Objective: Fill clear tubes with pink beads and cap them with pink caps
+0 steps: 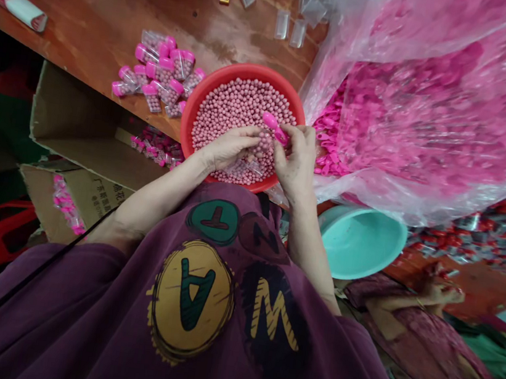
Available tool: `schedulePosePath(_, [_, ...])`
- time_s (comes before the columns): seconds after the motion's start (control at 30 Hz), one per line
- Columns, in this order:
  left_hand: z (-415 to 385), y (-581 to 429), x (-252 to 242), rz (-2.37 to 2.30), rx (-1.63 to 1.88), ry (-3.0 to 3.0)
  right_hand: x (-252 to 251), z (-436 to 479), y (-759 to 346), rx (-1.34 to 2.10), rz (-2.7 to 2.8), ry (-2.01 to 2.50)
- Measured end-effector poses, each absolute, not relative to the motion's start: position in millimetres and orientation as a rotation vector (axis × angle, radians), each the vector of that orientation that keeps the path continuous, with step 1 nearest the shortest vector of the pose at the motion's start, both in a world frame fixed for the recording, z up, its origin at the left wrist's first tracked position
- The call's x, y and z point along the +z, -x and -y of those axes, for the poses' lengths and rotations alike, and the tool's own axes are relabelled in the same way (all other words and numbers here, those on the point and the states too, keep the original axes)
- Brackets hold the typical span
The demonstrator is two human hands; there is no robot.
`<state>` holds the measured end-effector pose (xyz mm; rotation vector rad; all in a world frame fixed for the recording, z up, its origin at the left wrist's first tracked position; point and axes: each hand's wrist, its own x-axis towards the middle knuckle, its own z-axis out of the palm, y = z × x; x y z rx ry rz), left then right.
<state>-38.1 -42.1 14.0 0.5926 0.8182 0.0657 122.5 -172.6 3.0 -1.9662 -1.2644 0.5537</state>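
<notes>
A red basin (192, 97) filled with pink beads (241, 101) sits in front of me. Over it, my left hand (230, 148) is closed, its fingertips on a small clear plastic container (264, 144) with pink beads inside. My right hand (298, 158) pinches a bright pink plastic cap (276, 128) close to that container's mouth. Whether cap and container touch I cannot tell. Left of the basin lies a pile of pink-capped bead containers (163, 72).
Clear empty containers (281, 24) lie at the back of the wooden table. A plastic bag of pink parts (402, 122) fills the right side. Below it stands a turquoise basin (362, 244). Cardboard boxes (79, 123) are at left; another person's hand (442, 295) is at lower right.
</notes>
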Motion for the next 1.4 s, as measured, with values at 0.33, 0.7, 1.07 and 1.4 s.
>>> schedulePosePath(0.33, [45,31,14,-0.784,0.054,-0.620,-2,180,-109,0.546,1.336,2.112])
schedulePosePath(0.7, [53,35,5,-0.783,0.081,-0.532,4,183,-121,0.543,1.029,1.927])
schedulePosePath(1.07, [57,37,8,-0.850,0.121,-0.546,-9,181,-117,0.381,1.255,2.117])
schedulePosePath(1.4, [64,36,4,-0.857,0.198,-0.615,-6,174,-100,0.606,0.967,1.861])
